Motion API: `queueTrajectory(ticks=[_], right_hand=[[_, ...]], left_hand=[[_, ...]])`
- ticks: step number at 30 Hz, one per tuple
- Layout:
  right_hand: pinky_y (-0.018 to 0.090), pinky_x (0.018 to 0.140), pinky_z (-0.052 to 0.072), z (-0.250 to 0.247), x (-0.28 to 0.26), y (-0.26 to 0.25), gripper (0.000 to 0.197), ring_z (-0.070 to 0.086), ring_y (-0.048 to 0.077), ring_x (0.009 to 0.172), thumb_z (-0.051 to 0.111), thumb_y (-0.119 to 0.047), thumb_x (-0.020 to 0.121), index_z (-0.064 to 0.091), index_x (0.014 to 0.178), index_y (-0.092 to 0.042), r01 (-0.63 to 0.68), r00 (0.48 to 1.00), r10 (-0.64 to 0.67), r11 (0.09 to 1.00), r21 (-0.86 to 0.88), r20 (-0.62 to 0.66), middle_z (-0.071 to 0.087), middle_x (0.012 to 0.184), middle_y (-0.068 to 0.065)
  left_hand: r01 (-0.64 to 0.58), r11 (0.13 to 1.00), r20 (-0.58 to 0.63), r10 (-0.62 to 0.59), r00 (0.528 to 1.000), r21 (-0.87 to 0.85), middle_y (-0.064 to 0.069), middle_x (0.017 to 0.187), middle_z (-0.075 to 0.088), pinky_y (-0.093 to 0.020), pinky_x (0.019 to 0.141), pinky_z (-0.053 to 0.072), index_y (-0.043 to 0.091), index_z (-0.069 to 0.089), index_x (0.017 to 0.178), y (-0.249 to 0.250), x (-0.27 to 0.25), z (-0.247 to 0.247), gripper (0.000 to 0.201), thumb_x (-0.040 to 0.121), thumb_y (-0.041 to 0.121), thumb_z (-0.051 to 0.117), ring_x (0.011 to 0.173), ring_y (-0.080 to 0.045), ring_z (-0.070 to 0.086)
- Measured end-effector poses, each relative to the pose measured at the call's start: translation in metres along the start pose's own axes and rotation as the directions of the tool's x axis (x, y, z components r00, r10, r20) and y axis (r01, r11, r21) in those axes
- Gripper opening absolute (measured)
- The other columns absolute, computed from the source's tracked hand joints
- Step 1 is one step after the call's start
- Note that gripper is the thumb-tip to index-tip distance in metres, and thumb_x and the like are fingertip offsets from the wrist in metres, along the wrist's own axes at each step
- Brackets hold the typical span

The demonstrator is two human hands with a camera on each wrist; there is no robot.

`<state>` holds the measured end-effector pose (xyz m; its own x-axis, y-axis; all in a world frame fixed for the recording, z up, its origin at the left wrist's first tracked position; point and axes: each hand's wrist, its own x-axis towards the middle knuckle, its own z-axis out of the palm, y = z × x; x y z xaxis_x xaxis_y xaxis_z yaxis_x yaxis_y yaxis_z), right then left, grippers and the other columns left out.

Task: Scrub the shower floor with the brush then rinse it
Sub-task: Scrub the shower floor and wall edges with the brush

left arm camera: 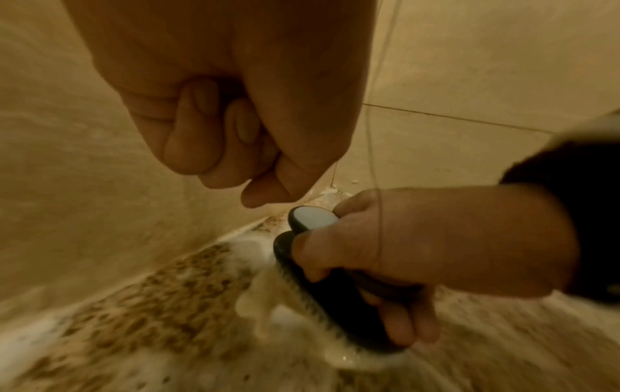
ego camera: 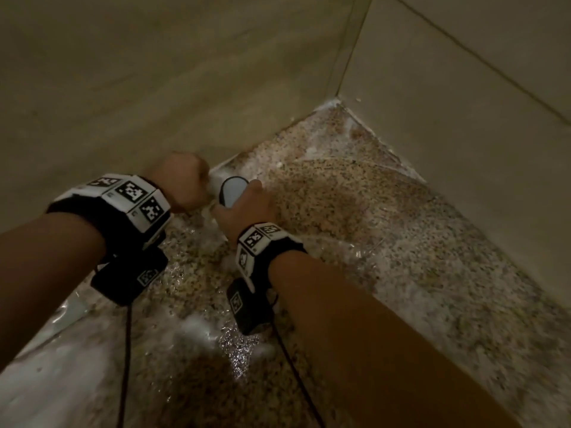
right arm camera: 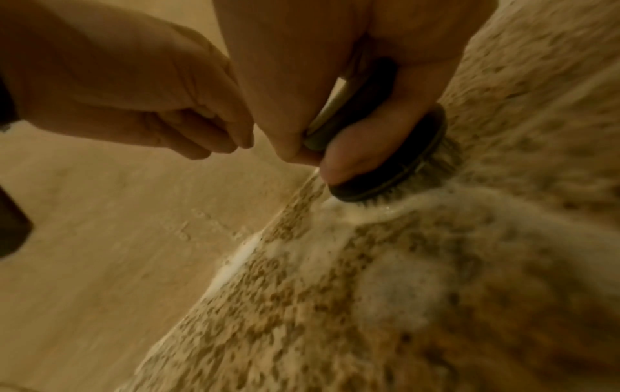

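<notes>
Scrubbing the soapy shower floor (ego camera: 386,217) along its left edge, brush (left arm camera: 322,299) in my right hand.

Largest first: the speckled floor is wet and foamy, and I judge the scrubbing well under way with the rinse not yet begun. To do this stroke well I should keep the bristles flat, press evenly, and work the seam where the floor meets the left wall (ego camera: 123,88), then out toward the far corner. My right hand (ego camera: 247,211) wraps its fingers round the brush's dark handle, bristles down in the suds. My left hand (ego camera: 182,183) hangs just beside it, curled into a fist, gripping nothing I can see. Blur smears the foam, my hand covers most of the brush, and no rinse source shows.
</notes>
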<state>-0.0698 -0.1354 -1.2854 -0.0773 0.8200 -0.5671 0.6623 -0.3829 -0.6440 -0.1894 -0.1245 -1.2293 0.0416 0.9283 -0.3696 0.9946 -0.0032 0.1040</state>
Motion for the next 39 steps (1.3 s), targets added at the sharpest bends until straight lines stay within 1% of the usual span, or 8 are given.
queueTrajectory(ticks=[10,16,18,24,29,35,37,39], right_hand=[[0.026,0.054,0.046,-0.083,-0.053,0.078,0.091,0.055,0.019,0.080,0.065,-0.052,0.085,0.019,0.151,-0.008,-0.122,0.945,0.137,0.990,0.070,-0.297,0.057,0.123,0.009],[0.039,0.058,0.060,-0.167,-0.108,0.169,0.092,0.069,0.029,0.071,0.066,-0.051,0.083,0.016,0.152,-0.017,-0.331,0.751,0.472,0.874,0.355,-0.462,0.059,0.103,0.011],[0.030,0.049,0.057,-0.183,-0.130,0.201,0.093,0.067,0.025,0.061,0.063,-0.053,0.085,0.014,0.154,-0.012,-0.406,0.677,0.549,0.834,0.373,-0.490,0.061,0.098,0.011],[0.032,0.048,0.056,-0.200,-0.181,0.281,0.089,0.069,0.031,0.073,0.062,-0.071,0.067,0.054,0.128,-0.006,-0.495,0.478,0.740,0.672,0.550,-0.474,0.068,0.108,0.017],[0.032,0.063,0.053,-0.185,-0.195,0.291,0.070,0.062,0.029,0.074,0.060,-0.067,0.079,0.059,0.114,-0.006,-0.594,0.530,0.751,0.661,0.459,-0.395,0.063,0.100,0.014],[0.020,0.037,0.029,-0.166,-0.161,0.242,0.053,0.049,0.016,0.053,0.055,-0.060,0.087,0.061,0.098,-0.008,-0.566,0.630,0.645,0.763,0.313,-0.432,0.060,0.079,0.005],[0.016,0.035,0.034,-0.155,-0.139,0.213,0.048,0.049,0.015,0.052,0.056,-0.056,0.089,0.054,0.096,-0.009,-0.519,0.687,0.595,0.804,0.292,-0.417,0.055,0.076,0.001],[0.021,0.055,0.050,-0.140,-0.115,0.179,0.044,0.055,0.020,0.065,0.055,-0.053,0.091,0.051,0.098,-0.009,-0.473,0.756,0.539,0.842,0.259,-0.371,0.055,0.087,0.005]], left_hand=[[-0.214,0.976,0.063,0.211,0.975,0.040,-0.011,0.069,0.048,-0.029,0.059,0.034,0.005,0.055,0.075,0.095,-0.007,-0.012,0.013,0.086,0.011,0.055,0.063,-0.025,0.044],[-0.432,0.901,0.122,0.433,0.893,-0.032,-0.006,0.060,0.034,-0.027,0.052,0.031,0.009,0.042,0.065,0.214,-0.013,-0.005,0.022,0.084,0.003,0.051,0.054,-0.020,0.034],[-0.510,0.859,0.122,0.511,0.851,-0.035,-0.006,0.058,0.032,-0.026,0.049,0.029,0.007,0.042,0.066,0.245,-0.022,0.007,0.022,0.085,0.005,0.051,0.053,-0.021,0.033],[-0.635,0.773,0.157,0.624,0.766,0.024,-0.008,0.058,0.036,-0.034,0.062,0.040,0.008,0.041,0.057,0.284,-0.034,0.040,0.030,0.085,0.006,0.054,0.062,-0.026,0.045],[-0.656,0.748,0.197,0.632,0.750,0.099,-0.006,0.054,0.028,-0.023,0.046,0.026,0.007,0.037,0.059,0.277,-0.035,0.044,0.029,0.083,0.003,0.052,0.047,-0.018,0.029],[-0.576,0.816,0.194,0.559,0.806,0.040,-0.007,0.055,0.028,-0.024,0.048,0.025,0.009,0.037,0.059,0.241,-0.017,0.038,0.029,0.082,0.004,0.053,0.050,-0.019,0.030],[-0.529,0.849,0.169,0.521,0.837,0.001,-0.006,0.055,0.025,-0.026,0.049,0.025,0.011,0.035,0.059,0.221,-0.007,0.033,0.032,0.085,0.007,0.053,0.049,-0.019,0.027],[-0.484,0.874,0.160,0.483,0.861,-0.039,-0.005,0.055,0.022,-0.026,0.049,0.023,0.012,0.032,0.059,0.199,0.003,0.029,0.035,0.088,0.010,0.052,0.049,-0.018,0.022]])
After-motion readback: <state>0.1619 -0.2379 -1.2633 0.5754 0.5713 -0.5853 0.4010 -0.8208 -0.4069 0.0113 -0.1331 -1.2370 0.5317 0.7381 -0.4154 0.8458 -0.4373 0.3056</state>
